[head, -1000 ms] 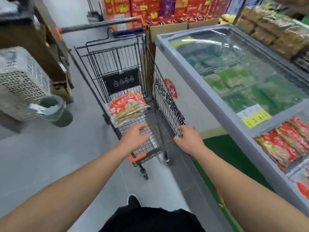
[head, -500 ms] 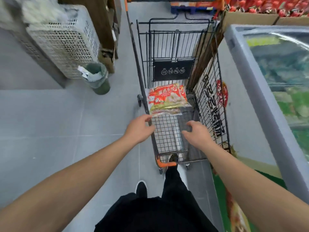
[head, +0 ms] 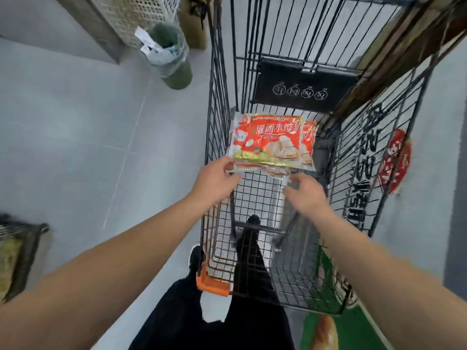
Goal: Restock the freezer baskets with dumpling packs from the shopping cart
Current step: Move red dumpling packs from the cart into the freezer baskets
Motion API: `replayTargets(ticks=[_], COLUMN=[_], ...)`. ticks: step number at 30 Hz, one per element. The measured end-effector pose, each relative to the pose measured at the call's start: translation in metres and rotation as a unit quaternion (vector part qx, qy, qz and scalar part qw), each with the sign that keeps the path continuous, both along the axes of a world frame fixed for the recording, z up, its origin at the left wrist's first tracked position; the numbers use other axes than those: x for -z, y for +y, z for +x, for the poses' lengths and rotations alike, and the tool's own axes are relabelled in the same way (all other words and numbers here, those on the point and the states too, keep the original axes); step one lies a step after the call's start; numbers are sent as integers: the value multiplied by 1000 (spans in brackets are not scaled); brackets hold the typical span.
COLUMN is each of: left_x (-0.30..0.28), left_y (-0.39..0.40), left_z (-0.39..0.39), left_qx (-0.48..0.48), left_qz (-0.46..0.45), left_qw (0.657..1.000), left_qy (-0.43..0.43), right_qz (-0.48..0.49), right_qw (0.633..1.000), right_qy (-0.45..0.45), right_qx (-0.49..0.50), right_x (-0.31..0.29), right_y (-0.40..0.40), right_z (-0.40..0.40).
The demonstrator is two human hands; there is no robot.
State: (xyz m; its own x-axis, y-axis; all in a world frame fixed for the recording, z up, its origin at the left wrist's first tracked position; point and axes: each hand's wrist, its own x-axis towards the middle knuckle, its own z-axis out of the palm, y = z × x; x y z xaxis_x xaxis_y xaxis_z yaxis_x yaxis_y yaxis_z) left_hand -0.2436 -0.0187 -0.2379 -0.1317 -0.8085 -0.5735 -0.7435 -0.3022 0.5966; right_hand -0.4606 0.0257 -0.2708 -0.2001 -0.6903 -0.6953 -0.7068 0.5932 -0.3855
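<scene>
A small stack of red and gold dumpling packs point(head: 273, 142) lies on the wire floor of the black shopping cart point(head: 219, 102), near its far end. My left hand point(head: 214, 180) reaches into the cart and its fingertips touch the near left corner of the packs. My right hand point(head: 305, 192) hovers just short of the near right corner, fingers loosely bent, holding nothing. The freezer's white side wall point(head: 434, 147) runs along the cart's right side; its baskets are out of view.
A green bin lined with a clear bag point(head: 171, 56) stands on the grey floor left of the cart, beside a white perforated crate point(head: 136, 18). Another wire basket point(head: 17, 256) shows at the left edge. My dark trouser legs and shoes point(head: 197, 258) stand at the cart's near end.
My view has tilted down from the freezer top into the cart. Both hands left the cart's near rim and moved forward inside it, up to the near edge of the dumpling packs.
</scene>
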Motion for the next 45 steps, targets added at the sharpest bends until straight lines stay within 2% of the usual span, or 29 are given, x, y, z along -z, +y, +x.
replayTargets(ticks=[5, 10, 15, 19, 22, 24, 28, 30, 37, 45], left_x=[56, 114, 160, 184, 197, 205, 220, 229, 177, 60], left_y=[-42, -74, -95, -111, -124, -130, -125, -115, -86, -36], left_z=[-50, -71, -76, -81, -83, -86, -98, -99, -91, -65], left_qx=[-50, -119, -207, -228, -248, -265, -273, -283, -322, -232], left_qz=[35, 62, 83, 75, 69, 96, 166, 170, 124, 75], left_qw=[998, 991, 975, 968, 964, 957, 948, 943, 937, 964], left_qy=[5, -11, -25, -68, -66, -62, 9, 31, 47, 105], right_qz=[21, -78, -56, -24, -36, -27, -4, -16, -70, -126], right_qw=[998, 980, 916, 871, 857, 850, 864, 862, 835, 805], right_qy=[-21, -38, -131, -154, -156, -138, -95, -96, -123, -147], right_qx=[58, 180, 375, 466, 491, 507, 494, 498, 532, 560], right_x=[62, 123, 174, 192, 197, 199, 197, 192, 136, 31], right_y=[-56, -100, -138, -135, -123, -109, -90, -90, -74, -4], right_z=[-38, -53, -50, -60, -74, -88, -111, -113, -98, -71])
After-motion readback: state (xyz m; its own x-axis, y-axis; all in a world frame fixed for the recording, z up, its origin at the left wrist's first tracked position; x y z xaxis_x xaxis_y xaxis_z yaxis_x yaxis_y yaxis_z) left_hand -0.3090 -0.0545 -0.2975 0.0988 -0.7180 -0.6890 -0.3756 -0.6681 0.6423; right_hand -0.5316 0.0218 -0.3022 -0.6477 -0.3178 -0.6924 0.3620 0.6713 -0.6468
